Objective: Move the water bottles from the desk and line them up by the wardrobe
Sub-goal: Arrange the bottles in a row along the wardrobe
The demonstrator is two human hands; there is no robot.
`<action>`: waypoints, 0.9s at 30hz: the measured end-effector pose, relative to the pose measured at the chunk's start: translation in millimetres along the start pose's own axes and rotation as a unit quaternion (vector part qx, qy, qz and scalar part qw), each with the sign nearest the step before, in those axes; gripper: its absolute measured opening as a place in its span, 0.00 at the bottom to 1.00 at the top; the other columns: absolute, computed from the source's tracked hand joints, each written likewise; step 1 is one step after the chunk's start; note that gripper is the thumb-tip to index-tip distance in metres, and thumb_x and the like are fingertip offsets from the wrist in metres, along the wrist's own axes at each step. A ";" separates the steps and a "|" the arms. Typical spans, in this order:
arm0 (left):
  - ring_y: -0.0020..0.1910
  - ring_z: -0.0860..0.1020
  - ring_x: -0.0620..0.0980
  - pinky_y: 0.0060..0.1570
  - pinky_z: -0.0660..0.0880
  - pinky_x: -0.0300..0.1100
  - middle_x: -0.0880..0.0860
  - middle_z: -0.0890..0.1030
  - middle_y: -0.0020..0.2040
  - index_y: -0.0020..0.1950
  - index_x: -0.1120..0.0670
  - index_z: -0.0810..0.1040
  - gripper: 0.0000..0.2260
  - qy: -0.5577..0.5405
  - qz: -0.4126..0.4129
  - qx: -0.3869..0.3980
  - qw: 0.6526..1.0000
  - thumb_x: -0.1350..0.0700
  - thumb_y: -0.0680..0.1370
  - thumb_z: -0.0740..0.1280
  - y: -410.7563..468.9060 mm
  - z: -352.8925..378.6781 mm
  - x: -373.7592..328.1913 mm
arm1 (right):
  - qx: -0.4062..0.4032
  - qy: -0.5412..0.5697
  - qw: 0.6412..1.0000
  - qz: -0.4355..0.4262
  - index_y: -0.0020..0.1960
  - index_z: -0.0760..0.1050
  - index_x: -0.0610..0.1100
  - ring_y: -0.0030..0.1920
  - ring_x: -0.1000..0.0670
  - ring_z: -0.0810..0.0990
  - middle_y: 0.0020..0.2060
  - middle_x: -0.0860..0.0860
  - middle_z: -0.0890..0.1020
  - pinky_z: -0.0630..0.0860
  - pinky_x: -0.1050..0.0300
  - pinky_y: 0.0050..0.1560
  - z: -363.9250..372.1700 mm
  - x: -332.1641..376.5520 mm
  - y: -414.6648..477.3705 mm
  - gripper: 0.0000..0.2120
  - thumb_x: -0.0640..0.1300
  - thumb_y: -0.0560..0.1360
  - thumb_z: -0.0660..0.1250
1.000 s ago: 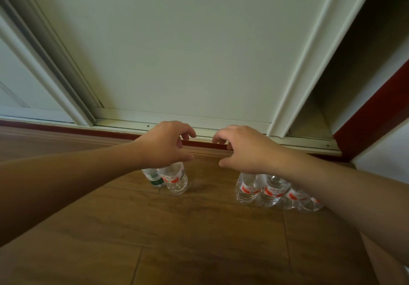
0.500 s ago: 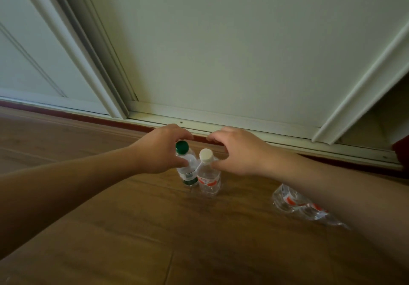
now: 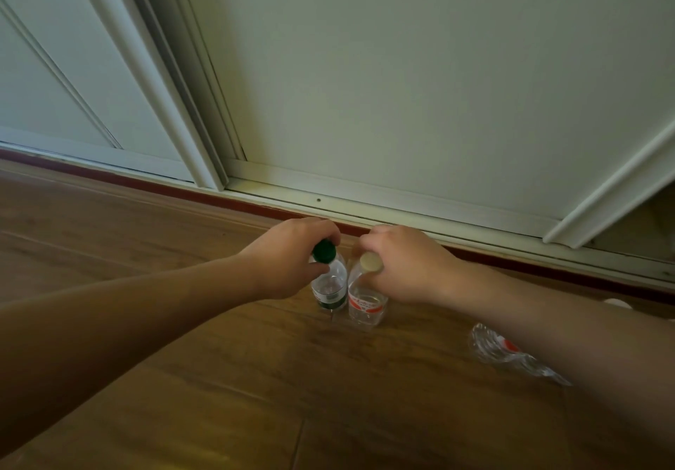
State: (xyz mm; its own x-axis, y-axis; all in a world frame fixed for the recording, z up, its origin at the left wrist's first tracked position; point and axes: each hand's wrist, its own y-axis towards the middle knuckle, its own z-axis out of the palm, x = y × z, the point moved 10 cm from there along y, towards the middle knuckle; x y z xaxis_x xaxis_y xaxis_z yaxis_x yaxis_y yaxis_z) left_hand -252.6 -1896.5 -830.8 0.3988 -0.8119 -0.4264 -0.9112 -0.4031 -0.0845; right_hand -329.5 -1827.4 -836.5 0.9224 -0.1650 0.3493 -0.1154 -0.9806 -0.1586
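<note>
Two small clear water bottles stand upright side by side on the wooden floor, just in front of the white wardrobe [image 3: 420, 104]. The green-capped bottle [image 3: 330, 283] has a green label; my left hand [image 3: 288, 257] grips its neck. The white-capped bottle [image 3: 366, 303] has a red label; my right hand [image 3: 409, 265] holds it at the shoulder. More red-labelled bottles [image 3: 507, 352] show at the right, mostly hidden behind my right forearm.
The wardrobe's sliding door track [image 3: 401, 210] and a dark red skirting strip [image 3: 182, 192] run along the floor behind the bottles. An open wardrobe gap [image 3: 657, 221] lies at the far right. Wooden floor [image 3: 219, 396] spreads towards me.
My view has shifted left and closer. My hands, earlier hovering with curled fingers above the bottles, have closed on the tops of the green-capped and white-capped bottles.
</note>
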 end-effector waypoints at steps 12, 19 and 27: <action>0.47 0.74 0.41 0.47 0.71 0.33 0.42 0.78 0.51 0.61 0.47 0.76 0.15 -0.012 0.038 -0.016 0.999 0.55 0.76 0.72 9.7 2.0 -18.7 | -0.046 0.025 0.998 0.028 0.53 0.78 0.49 0.44 0.55 0.76 0.45 0.54 0.77 0.78 0.56 0.45 -13.3 -18.7 -10.8 0.09 0.48 0.73 0.70; 0.44 0.73 0.38 0.42 0.68 0.29 0.41 0.76 0.49 0.61 0.47 0.76 0.15 -0.017 0.045 -0.015 0.999 0.54 0.76 0.72 17.0 4.1 -41.3 | -0.048 0.029 0.998 0.041 0.55 0.78 0.49 0.46 0.55 0.76 0.46 0.55 0.78 0.77 0.55 0.48 -23.9 -34.7 -32.7 0.11 0.49 0.74 0.71; 0.44 0.74 0.39 0.42 0.70 0.30 0.42 0.76 0.48 0.60 0.47 0.76 0.15 -0.011 0.052 -0.001 0.999 0.53 0.75 0.73 25.8 13.9 -72.2 | -0.042 0.035 0.997 0.051 0.58 0.78 0.51 0.49 0.55 0.76 0.50 0.56 0.79 0.76 0.57 0.50 -33.0 -55.6 -62.2 0.14 0.48 0.74 0.72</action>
State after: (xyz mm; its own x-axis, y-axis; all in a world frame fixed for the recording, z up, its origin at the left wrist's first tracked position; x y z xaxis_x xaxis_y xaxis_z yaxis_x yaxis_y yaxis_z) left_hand -306.3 -1842.4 -814.7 0.2989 -0.8403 -0.4523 -0.9476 -0.3175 -0.0364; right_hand -385.8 -1760.7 -815.5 0.8766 -0.2682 0.3995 -0.2401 -0.9633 -0.1200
